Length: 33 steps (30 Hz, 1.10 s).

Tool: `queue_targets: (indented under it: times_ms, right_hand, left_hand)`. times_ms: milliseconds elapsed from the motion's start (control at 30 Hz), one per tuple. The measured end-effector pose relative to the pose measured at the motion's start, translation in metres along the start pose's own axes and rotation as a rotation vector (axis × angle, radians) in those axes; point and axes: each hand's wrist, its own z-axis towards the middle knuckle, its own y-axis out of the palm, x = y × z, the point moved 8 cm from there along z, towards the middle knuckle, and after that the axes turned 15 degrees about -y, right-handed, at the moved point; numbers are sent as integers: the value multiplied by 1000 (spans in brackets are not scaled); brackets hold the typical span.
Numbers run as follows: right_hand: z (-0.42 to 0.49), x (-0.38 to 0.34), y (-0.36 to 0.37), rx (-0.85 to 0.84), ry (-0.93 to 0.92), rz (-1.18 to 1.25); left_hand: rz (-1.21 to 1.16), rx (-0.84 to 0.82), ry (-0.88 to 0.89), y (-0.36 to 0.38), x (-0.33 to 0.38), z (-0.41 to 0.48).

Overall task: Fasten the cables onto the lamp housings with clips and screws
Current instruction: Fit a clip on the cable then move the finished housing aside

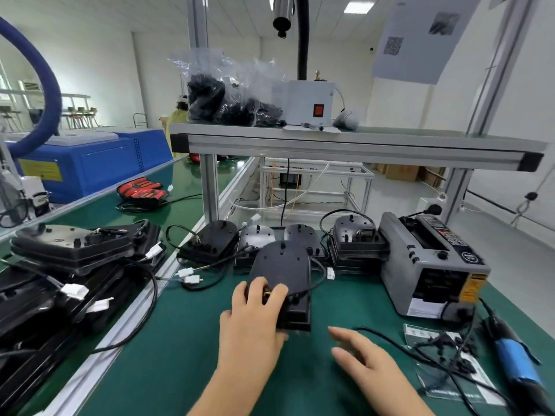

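Observation:
A black lamp housing lies on the green mat in the middle of the view, its black cable looping off its right side to a white connector. My left hand grips the housing's near end, fingers curled over the top where the cable enters. Just right of the housing, my right hand hovers above the mat, fingers relaxed and holding nothing. Small black clips and screws lie on clear plastic bags at the right. A blue electric screwdriver lies beside them.
More housings stand in a row behind the one in hand, and a stack fills the left conveyor. A grey tape dispenser sits at the right. An aluminium shelf spans overhead.

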Motion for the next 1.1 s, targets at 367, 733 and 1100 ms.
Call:
queue_targets:
  times_ms: [367, 733, 1100]
  right_hand:
    - [-9, -3, 4, -10, 138, 181]
    - [-23, 2, 5, -37, 52, -4]
    - [-29, -27, 7, -36, -147, -193]
  left_hand:
    - [21, -209, -42, 28, 18, -71]
    - [-314, -328, 92, 22, -1, -74]
    - [-488, -257, 113, 19, 4, -61]
